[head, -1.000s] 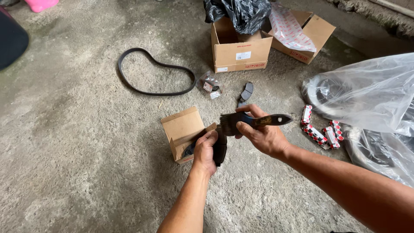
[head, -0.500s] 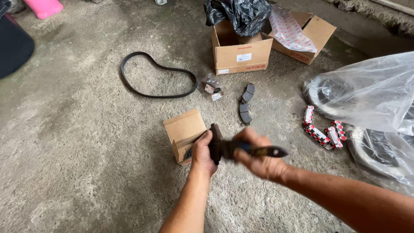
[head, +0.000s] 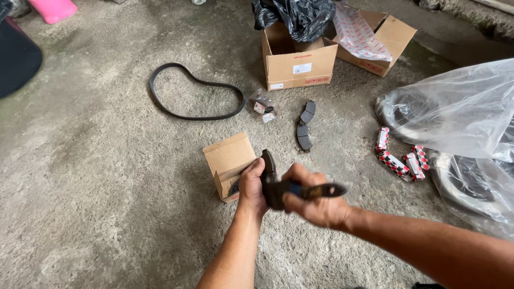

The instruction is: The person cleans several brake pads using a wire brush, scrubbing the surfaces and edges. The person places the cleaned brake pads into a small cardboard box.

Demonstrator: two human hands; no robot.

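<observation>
Bare concrete floor [head: 107, 176] with car parts spread all over it. The left hand [head: 251, 187] is wrapped around a dark brake pad [head: 269, 163], holding it upright just above the small open box [head: 230, 163] on the floor. The right hand [head: 316, 203] is clenched on the blue-handled pliers [head: 316, 190], handles pointing out to the right, and the nose end sits against the lower part of the pad where the two hands meet. It's a bit blurry there, so I can't tell if the pliers are actually biting something on the pad or just pressed against it.

Progress-wise, I'd say it's somewhere in the middle. One pad is out of the box and being worked on, and two more pads [head: 305, 126] already lie on the floor a little further away, near a small plastic packet [head: 262, 105]. Whether anything is left inside the small box I can't see.

Other stuff around: a rubber belt [head: 184, 91] looped on the floor to the upper left, a bigger carton [head: 300, 61] with a black bag in it, another carton [head: 383, 37] behind that, some red-and-white little boxes [head: 399, 158] on the right, and clear plastic bags [head: 460, 112] over more parts.
</observation>
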